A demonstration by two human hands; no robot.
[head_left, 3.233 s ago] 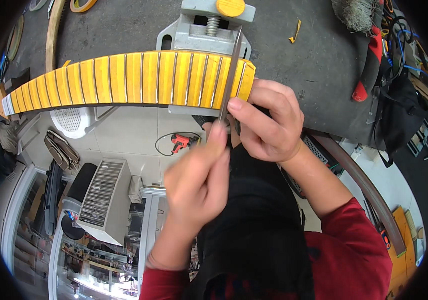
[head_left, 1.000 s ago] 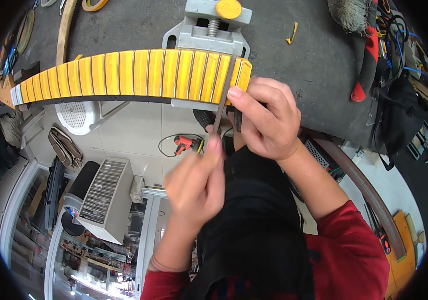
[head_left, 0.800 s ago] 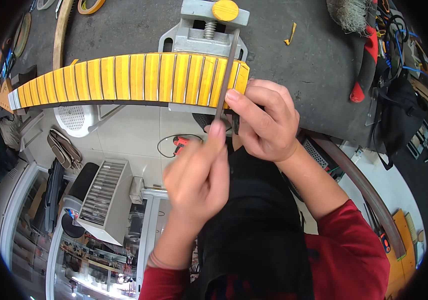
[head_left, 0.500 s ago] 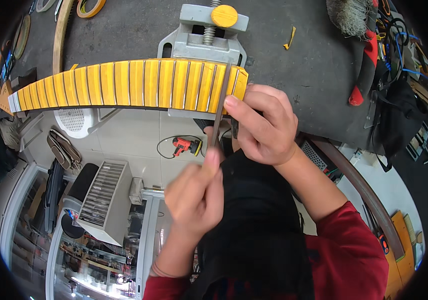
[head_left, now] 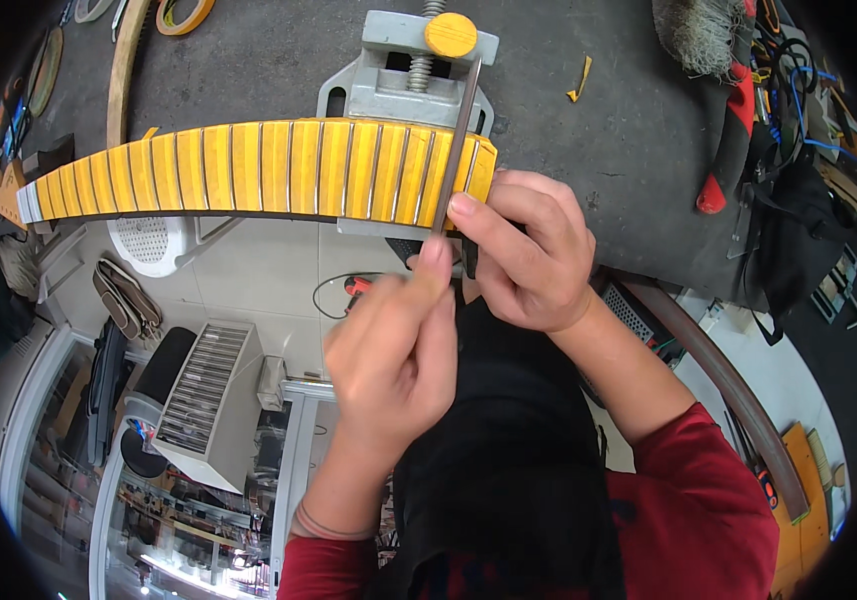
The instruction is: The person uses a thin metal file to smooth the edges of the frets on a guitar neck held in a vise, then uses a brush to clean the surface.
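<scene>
A guitar neck (head_left: 278,165), its fingerboard covered in yellow tape between metal frets, lies across the grey vise (head_left: 413,105) at the bench edge. My left hand (head_left: 393,350) is closed round the lower end of a thin metal file (head_left: 458,140). The file lies crosswise over the frets near the neck's right end, its far tip reaching up over the vise. My right hand (head_left: 533,245) grips that end of the neck, one fingertip against the file's side. Its other fingers are curled, partly hidden.
On the dark bench (head_left: 568,160) lie a scrap of yellow tape (head_left: 580,80), a tape roll (head_left: 183,14), a wooden strip (head_left: 125,70) and a red-handled tool (head_left: 730,140). A white stool (head_left: 148,245) and a red power tool (head_left: 356,287) are below.
My left hand has pushed the file up and away along the fret, so its far tip now extends over the vise. My right hand and the neck stay in place.
</scene>
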